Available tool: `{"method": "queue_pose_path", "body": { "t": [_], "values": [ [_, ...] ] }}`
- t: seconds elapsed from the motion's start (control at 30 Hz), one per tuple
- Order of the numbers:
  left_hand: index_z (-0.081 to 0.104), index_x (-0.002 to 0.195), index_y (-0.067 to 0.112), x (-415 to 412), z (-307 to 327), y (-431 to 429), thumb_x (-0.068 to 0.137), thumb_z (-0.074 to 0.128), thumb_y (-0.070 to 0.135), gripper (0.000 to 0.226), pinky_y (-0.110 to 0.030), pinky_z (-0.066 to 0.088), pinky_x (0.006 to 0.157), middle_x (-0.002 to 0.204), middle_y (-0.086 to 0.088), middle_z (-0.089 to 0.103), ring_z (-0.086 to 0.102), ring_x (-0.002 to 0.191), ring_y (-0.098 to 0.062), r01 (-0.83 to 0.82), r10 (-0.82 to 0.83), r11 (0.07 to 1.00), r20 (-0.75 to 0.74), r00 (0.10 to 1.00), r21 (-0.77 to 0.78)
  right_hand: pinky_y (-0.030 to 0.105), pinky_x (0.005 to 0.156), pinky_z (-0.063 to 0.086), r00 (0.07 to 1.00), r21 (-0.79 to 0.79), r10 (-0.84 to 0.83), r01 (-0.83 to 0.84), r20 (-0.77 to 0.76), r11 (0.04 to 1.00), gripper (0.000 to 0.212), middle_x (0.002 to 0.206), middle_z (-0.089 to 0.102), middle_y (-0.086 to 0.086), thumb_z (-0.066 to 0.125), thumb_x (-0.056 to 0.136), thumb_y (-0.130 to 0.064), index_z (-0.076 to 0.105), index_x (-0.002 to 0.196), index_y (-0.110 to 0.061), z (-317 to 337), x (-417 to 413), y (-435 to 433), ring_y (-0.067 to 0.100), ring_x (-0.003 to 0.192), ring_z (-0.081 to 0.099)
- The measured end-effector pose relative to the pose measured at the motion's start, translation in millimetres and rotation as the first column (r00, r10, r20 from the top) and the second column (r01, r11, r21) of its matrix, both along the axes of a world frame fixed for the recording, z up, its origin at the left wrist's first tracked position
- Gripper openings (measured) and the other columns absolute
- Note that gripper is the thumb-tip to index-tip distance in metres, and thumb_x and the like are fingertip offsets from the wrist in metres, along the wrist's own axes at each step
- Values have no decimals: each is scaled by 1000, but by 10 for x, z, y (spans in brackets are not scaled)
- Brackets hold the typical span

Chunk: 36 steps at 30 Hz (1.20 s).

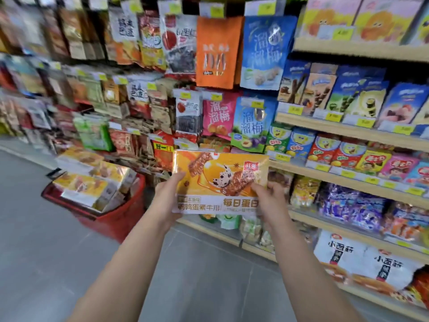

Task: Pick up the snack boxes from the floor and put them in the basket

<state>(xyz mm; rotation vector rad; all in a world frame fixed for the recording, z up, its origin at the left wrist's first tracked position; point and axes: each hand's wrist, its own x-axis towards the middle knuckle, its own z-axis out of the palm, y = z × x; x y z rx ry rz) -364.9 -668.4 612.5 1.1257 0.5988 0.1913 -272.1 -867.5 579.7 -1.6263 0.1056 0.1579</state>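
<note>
Facing stocked shelves (348, 129), standing over grey floor (58, 240). Red basket (111, 219) sitting lower left, already heaped above its rim with yellow snack boxes (92, 180). Carrying one orange snack box (220, 182) upright, mid-air, right of the basket: left hand (168, 194) clasping its left edge, right hand (270, 196) pinching the lower right corner. Probably mid-transfer; next needing a swing left and careful placing on the crowded pile.

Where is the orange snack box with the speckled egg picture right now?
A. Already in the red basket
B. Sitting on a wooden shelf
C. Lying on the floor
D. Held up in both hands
D: the left hand grips the orange snack box at its left edge and the right hand at its right, in the air, to the right of the red basket full of similar boxes.
</note>
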Motion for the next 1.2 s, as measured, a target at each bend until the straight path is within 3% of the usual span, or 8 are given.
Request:
{"method": "queue_pose_path", "body": {
  "t": [0.17, 0.37, 0.53, 0.67, 0.8, 0.9, 1.0, 1.2],
  "values": [
    [58, 104, 12, -508, -83, 937, 70, 70, 43, 47, -51, 53, 83, 89, -9, 74, 69, 81, -31, -68, 70, 996, -30, 997, 63, 27, 60, 48, 999, -12, 47, -47, 28, 999, 29, 105, 60, 1, 62, 90, -23, 46, 115, -19, -134, -308, 1068, 15, 83, 63],
    [50, 92, 17, -1086, -185, 2043, 92, 56, 24, 10, -32, 56, 60, 76, -4, 63, 65, 57, -19, -151, 154, 987, -64, 986, 52, 25, 49, 46, 994, -3, 103, -103, -18, 995, 31, 103, 59, 2, 62, 91, -22, 45, 116, -21, -296, -726, 2348, 18, 77, 64],
    [44, 115, 18, -1489, -272, 2706, 90, 57, 32, 32, -29, 46, 62, 85, 3, 54, 57, 70, -10, -251, 263, 963, -151, 953, 94, 27, 54, 49, 982, -16, 173, -175, -71, 984, 28, 100, 60, 3, 61, 89, -22, 44, 111, -23, -393, -950, 3165, 20, 80, 65],
    [46, 86, 20, -1583, -404, 3195, 91, 56, 31, 16, -28, 41, 68, 75, -2, 55, 55, 67, -14, -291, 299, 954, -193, 935, 70, 45, 76, 57, 967, -108, 237, -247, -92, 963, 27, 103, 64, 7, 64, 86, -21, 51, 109, -16, -489, -973, 3723, 27, 90, 66],
    [45, 92, 22, -1501, -561, 3648, 90, 57, 33, 17, -37, 47, 81, 78, -2, 61, 60, 72, -15, -316, 314, 948, -238, 919, 33, 26, 54, 41, 952, -121, 282, -296, -119, 947, 23, 98, 62, 4, 61, 89, -22, 49, 109, -19, -599, -764, 4250, 24, 85, 65],
    [47, 109, 19, -1302, -702, 4094, 87, 60, 37, 31, -49, 45, 97, 85, -3, 64, 62, 79, -17, -346, 341, 937, -295, 893, 36, 34, 57, 54, 932, -123, 321, -343, -170, 931, 23, 98, 62, 5, 61, 89, -20, 48, 108, -18, -719, -520, 4713, 26, 85, 67],
    [45, 120, 16, -1088, -738, 4521, 85, 62, 39, 45, -51, 46, 97, 86, -4, 64, 63, 80, -18, -373, 366, 927, -338, 867, 45, 51, 71, 59, 915, -121, 339, -370, -218, 921, 21, 98, 67, 8, 63, 86, -20, 54, 104, -16, -824, -255, 5189, 29, 83, 70],
    [43, 120, 14, -729, -846, 5298, 88, 60, 33, 41, -44, 47, 89, 85, -2, 57, 57, 75, -16, -446, 438, 891, -424, 793, 86, 30, 51, 53, 848, -127, 438, -490, -299, 862, 31, 95, 68, 14, 64, 82, -20, 57, 110, -7, -998, 158, 6105, 28, 72, 70]
  ]
}}
